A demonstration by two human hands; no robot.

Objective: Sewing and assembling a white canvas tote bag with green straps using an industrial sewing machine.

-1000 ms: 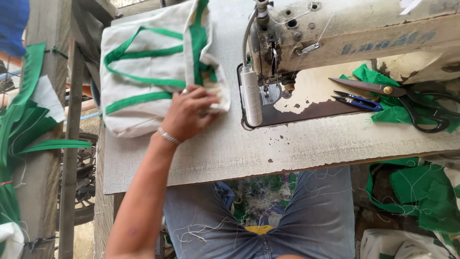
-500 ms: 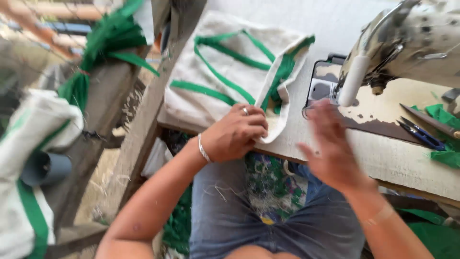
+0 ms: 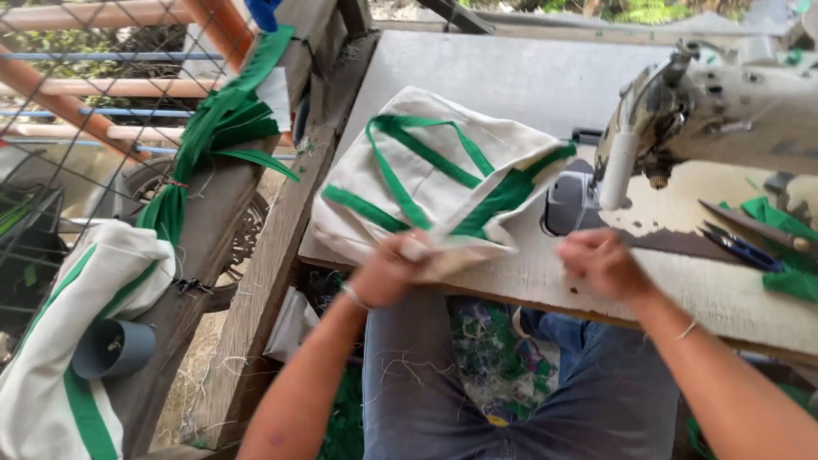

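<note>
A cream cloth bag with green straps (image 3: 426, 183) lies on the left part of the sewing table (image 3: 511, 77), its near edge hanging over the front. My left hand (image 3: 388, 268) grips that near edge at the table's front. My right hand (image 3: 603, 260) rests on the tabletop just right of the bag, fingers curled, holding nothing that I can see. It sits below the white sewing machine (image 3: 707, 111), whose needle end points toward the bag.
Scissors (image 3: 741, 238) and green fabric scraps (image 3: 788, 247) lie at the right. Green strap strips (image 3: 213, 136) drape over a wooden rail (image 3: 204, 247) on the left. Below the rail, more cream and green cloth (image 3: 77, 341) and a grey pipe piece (image 3: 111, 349).
The view has swung left and down. My left hand slid from the bag's top to its near edge. My right hand came in and settled on the table beside the bag.
</note>
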